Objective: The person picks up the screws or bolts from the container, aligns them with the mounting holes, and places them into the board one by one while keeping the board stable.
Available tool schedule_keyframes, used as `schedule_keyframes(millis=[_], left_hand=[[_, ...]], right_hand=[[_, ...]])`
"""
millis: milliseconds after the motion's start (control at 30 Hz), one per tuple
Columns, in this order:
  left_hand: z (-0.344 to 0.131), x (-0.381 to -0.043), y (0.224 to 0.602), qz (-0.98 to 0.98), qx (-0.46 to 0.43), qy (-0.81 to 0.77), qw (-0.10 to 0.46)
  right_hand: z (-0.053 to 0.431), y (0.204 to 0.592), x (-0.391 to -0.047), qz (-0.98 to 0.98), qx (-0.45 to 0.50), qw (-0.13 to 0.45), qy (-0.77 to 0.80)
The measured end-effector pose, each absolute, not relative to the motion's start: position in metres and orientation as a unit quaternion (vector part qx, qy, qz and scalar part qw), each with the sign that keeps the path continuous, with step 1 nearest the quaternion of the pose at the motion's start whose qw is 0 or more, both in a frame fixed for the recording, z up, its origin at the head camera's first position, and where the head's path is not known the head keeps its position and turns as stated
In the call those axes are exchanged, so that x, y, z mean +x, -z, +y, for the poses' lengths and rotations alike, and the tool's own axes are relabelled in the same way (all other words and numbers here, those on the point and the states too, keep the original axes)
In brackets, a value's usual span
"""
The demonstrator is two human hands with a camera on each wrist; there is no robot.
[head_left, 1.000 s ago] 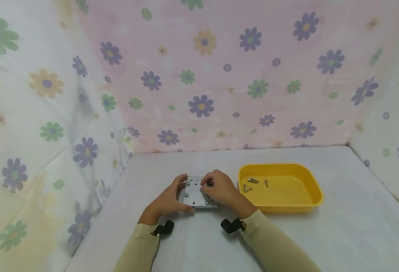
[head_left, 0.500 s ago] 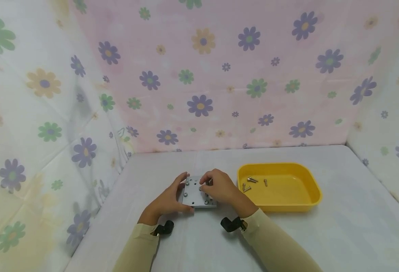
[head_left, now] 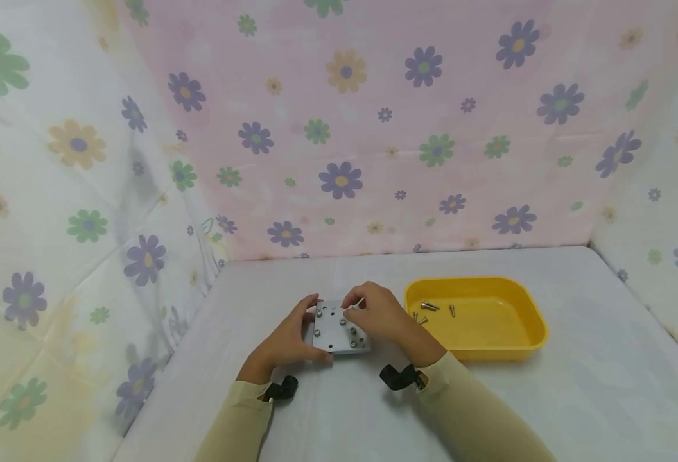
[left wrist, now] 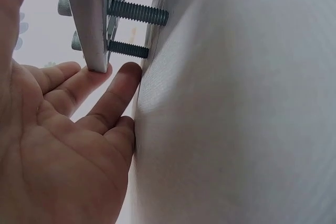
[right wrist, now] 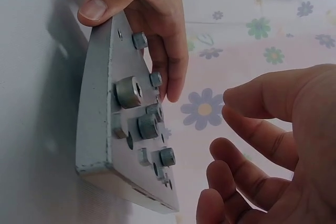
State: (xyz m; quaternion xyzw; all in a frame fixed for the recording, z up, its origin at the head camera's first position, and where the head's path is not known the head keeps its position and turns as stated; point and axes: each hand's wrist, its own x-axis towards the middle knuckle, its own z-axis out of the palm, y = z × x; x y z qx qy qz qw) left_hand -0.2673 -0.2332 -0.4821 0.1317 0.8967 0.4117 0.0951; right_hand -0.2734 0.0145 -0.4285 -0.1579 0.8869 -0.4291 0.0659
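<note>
My left hand (head_left: pixel 286 340) grips a silver metal plate (head_left: pixel 329 335) by its left side, thumb at the near edge and fingers at the far edge. Several socket-head bolts (right wrist: pixel 148 126) stand in the plate's holes, heads up. Seen from the left wrist, a threaded bolt shank (left wrist: pixel 139 12) sticks out beneath the plate, close over the table. My right hand (head_left: pixel 381 316) hovers over the plate's right part, its fingers loosely bent. In the right wrist view those fingers (right wrist: pixel 257 171) hold nothing and are apart from the bolts.
A yellow tray (head_left: pixel 483 354) stands to the right, close to my right forearm, with several loose bolts (head_left: pixel 429 306) in its left part. A white cloth covers the table (head_left: pixel 339 410). Flowered fabric walls (head_left: pixel 373 154) enclose the back and both sides.
My right hand has drawn off a bolt in the plate and risen slightly, so more bolt heads show. The left hand keeps its grip, and the plate has barely moved.
</note>
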Motion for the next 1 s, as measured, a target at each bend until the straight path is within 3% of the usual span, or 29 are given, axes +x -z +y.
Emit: schedule_keyframes(millis=[1000], left_hand=[[-0.232,-0.267,0.484,0.904,0.111,-0.404,0.087]], right_hand=[[0.071,0.411,-0.278,0.892,-0.165,0.042,0.42]])
